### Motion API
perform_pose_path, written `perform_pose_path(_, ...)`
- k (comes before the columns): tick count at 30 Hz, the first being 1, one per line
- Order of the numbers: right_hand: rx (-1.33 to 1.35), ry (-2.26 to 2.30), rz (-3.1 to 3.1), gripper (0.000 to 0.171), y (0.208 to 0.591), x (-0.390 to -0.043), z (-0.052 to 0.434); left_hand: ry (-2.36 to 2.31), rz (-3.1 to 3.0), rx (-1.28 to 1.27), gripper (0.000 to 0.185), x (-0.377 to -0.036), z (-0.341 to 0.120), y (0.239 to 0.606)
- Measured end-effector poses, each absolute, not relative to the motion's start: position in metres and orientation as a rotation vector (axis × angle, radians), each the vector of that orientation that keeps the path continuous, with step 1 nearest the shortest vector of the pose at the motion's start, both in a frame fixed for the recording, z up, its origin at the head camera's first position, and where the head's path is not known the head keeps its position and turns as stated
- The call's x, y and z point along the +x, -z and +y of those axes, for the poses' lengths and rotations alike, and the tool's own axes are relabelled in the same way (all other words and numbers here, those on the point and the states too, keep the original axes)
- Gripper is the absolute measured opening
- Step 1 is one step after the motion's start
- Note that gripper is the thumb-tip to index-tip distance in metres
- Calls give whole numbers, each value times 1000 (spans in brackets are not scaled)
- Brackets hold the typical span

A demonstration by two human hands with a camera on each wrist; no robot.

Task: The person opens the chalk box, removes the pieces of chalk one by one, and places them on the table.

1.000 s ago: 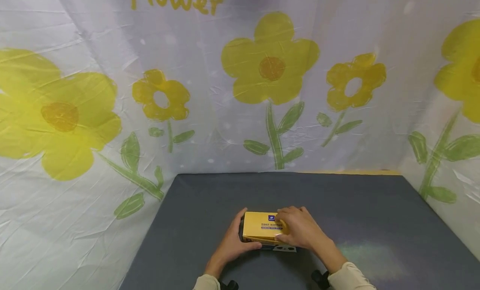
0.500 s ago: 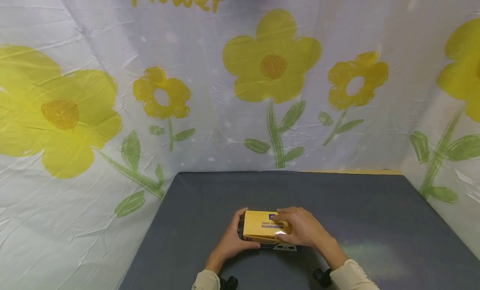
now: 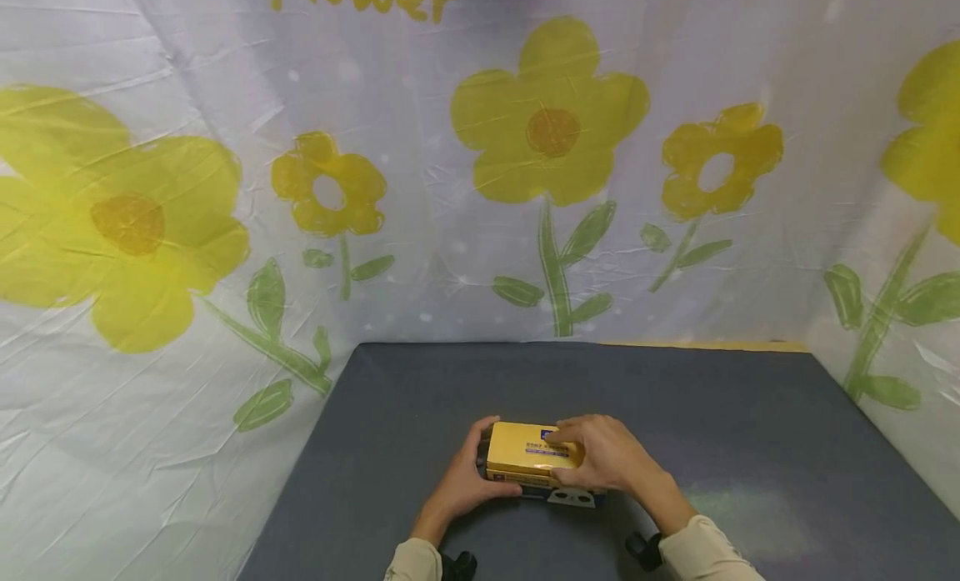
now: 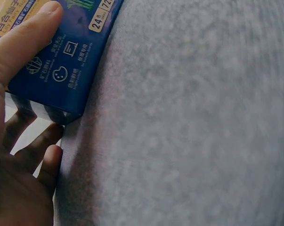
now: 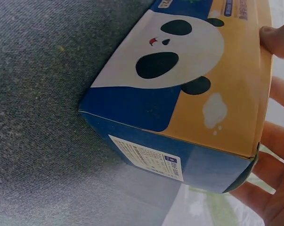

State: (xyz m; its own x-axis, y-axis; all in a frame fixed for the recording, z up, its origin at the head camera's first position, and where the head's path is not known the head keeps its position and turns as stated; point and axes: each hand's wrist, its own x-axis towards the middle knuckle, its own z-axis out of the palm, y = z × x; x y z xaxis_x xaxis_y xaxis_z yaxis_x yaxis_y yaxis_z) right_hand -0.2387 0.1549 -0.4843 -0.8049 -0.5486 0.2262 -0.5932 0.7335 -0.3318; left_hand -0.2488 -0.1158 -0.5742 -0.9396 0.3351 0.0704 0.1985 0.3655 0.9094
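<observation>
A yellow and blue cardboard box (image 3: 525, 458) with a panda face on its front lies on the table between both hands. My left hand (image 3: 463, 485) holds its left end, thumb along the front side, the other fingers behind. In the left wrist view the thumb (image 4: 26, 40) presses on the printed blue and yellow side, with fingers at the box's end. From the right, my right hand (image 3: 611, 458) grips the top, thumb at the front upper edge and fingers over the yellow face. The right wrist view shows that thumb (image 5: 277, 41) at the edge above the panda.
A dark grey cloth covers the table (image 3: 720, 431). Behind it hangs a white curtain (image 3: 420, 256) printed with yellow flowers. Black wrist straps (image 3: 459, 566) sit at the cuffs of pale sleeves (image 3: 705, 552).
The box has turned slightly, its front right corner shifting a little right. Fingers of the right hand have slid a bit leftward over the top. The left hand keeps its hold.
</observation>
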Motion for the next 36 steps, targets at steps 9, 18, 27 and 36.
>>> perform_pose_path(9,948,-804,-2790,37,482,-241,157,-1649,2484,511,108,-248,-116,574)
perform_pose_path(18,861,-1043,-2813,38,479,-239,159,-1621,2474,538,111,-248,-119,575)
perform_pose_path(27,818,-1087,-2670,38,484,-235,163,-1666,2417,516,97,-246,-123,575)
perform_pose_path(36,778,-1108,-2469,39,494,-226,174,-1724,2417,506,79,-247,-123,577)
